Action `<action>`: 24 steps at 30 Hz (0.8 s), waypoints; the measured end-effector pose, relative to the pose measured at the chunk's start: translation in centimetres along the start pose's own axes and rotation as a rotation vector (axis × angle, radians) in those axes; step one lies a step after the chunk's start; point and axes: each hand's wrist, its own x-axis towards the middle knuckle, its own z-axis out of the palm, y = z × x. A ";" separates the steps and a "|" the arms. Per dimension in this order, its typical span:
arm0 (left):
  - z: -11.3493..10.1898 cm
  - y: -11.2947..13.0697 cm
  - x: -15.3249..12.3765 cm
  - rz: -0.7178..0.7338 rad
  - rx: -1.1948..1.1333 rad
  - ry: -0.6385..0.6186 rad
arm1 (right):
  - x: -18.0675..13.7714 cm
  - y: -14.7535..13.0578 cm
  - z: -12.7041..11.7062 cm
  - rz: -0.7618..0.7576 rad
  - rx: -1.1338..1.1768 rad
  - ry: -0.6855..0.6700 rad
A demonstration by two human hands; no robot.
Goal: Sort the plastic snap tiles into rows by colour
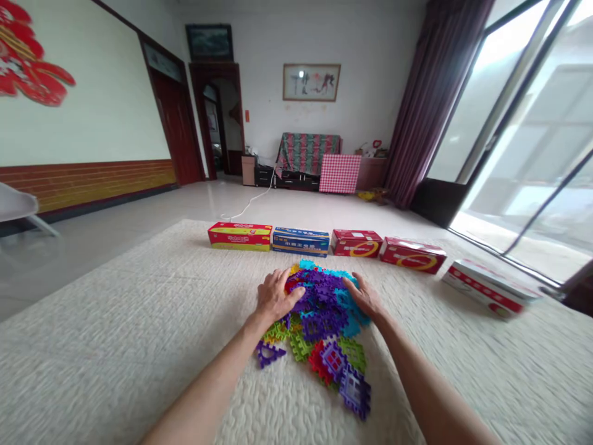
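A heap of plastic interlocking building tiles (319,296) with notched edges lies in front of me, mostly purple and light blue, with red, green and yellow ones among them. My left hand (277,296) rests against the heap's left side, thumb apart from the fingers. On the right side, my right hand (364,296) touches the light blue tiles with its fingers spread. Nearer to me lie a purple triangular tile (269,354), a green tile (353,353) and a purple window-shaped tile (355,390). Some fingertips are hidden behind tiles.
The tiles lie on a cream quilted cover (139,346). Behind them stands a row of boxes: a red and yellow box (239,237), a blue box (300,241), two red boxes (356,243) and a white and red box (491,288) at the right.
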 end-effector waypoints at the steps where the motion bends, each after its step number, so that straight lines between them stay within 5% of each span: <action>1: 0.3 0.9 0.0 0.053 0.029 -0.012 | 0.2 -0.3 0.3 -0.014 -0.001 -0.015; 5: 1.5 3.3 0.3 0.209 0.072 -0.139 | -0.1 -1.2 1.1 -0.084 0.014 -0.073; 9: 1.4 2.5 0.3 0.215 0.078 -0.173 | -0.8 -2.5 2.2 -0.155 0.059 -0.124; 24: -5.7 -10.0 -2.6 -0.009 0.129 0.010 | -2.8 -15.2 12.2 -0.280 0.183 -0.403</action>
